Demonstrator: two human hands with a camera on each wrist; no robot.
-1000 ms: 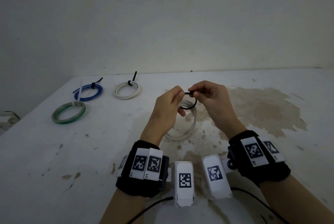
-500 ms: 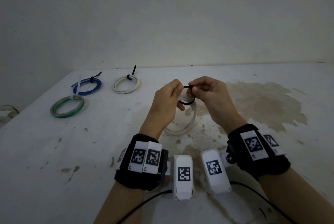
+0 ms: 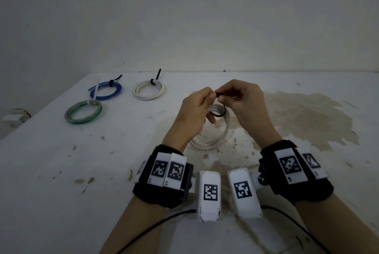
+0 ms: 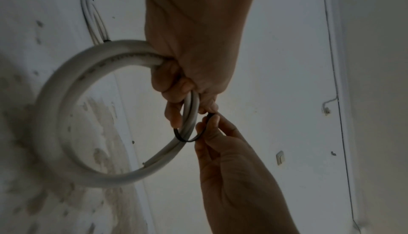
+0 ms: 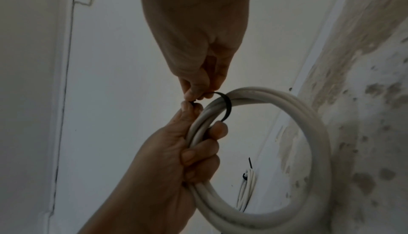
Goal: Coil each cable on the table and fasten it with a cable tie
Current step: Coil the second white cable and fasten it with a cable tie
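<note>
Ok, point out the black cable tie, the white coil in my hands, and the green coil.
black cable tie (image 5: 227,106), right wrist view, band crossing the coil
white coil (image 4: 66,73), left wrist view, upper-left arc
green coil (image 3: 70,117), head view, left rim

The head camera is looking forward and down from above at the worktop (image 3: 61,171), with the wall behind it, and it is seeing both wrists from behind. The left wrist camera is sitting very near the left hand (image 4: 187,45) and is looking along it toward the fingers (image 4: 174,113). The right wrist camera is doing the same along the right hand (image 5: 194,36). All three views are sharing the grey cable coil (image 3: 213,141) and the black cable tie (image 3: 220,114) between the two hands.
</note>
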